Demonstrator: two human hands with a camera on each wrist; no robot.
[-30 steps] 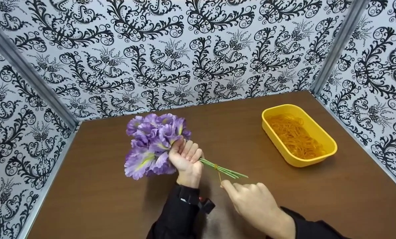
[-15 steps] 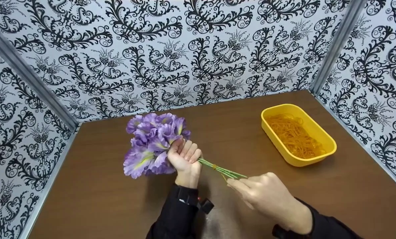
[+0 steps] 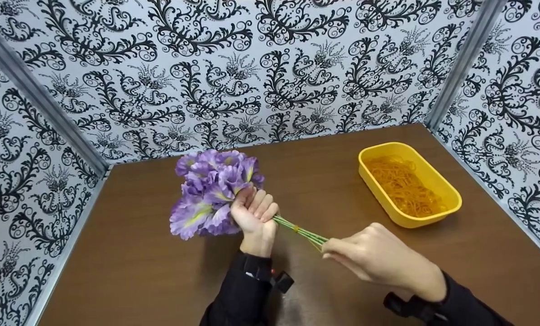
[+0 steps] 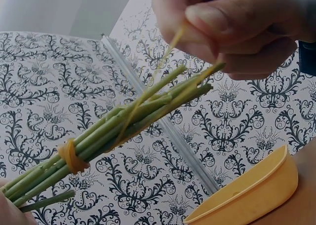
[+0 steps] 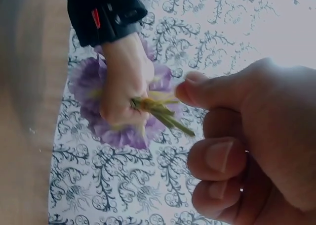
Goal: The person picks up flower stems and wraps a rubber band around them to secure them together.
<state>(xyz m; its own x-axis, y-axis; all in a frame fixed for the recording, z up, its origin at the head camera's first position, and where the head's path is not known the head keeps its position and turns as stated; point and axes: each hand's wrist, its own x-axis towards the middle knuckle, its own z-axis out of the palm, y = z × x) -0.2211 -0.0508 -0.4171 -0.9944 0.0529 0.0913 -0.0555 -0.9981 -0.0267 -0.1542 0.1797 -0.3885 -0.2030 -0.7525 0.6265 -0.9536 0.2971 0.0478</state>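
Note:
My left hand point(image 3: 256, 217) grips a bunch of purple flowers point(image 3: 206, 199) by the stems, close under the blooms. The green stems point(image 4: 113, 128) stick out past the hand toward the right. A yellow rubber band point(image 4: 73, 157) is wound tightly round them partway along. A loop of the band stretches from there along the stems to my right hand point(image 3: 378, 256), whose thumb and forefinger pinch it just beyond the stem ends, as the left wrist view shows. In the right wrist view the right hand's other fingers point(image 5: 217, 156) are curled.
A yellow tub point(image 3: 451, 203) with a heap of rubber bands point(image 3: 405, 185) stands on the brown table point(image 3: 143, 280) at the right. Patterned panels point(image 3: 224, 72) enclose the table at the back and both sides.
My right hand has moved right and slightly up, from below the stems to their cut ends, drawing the rubber band loop along them. The left hand and the flowers have barely moved.

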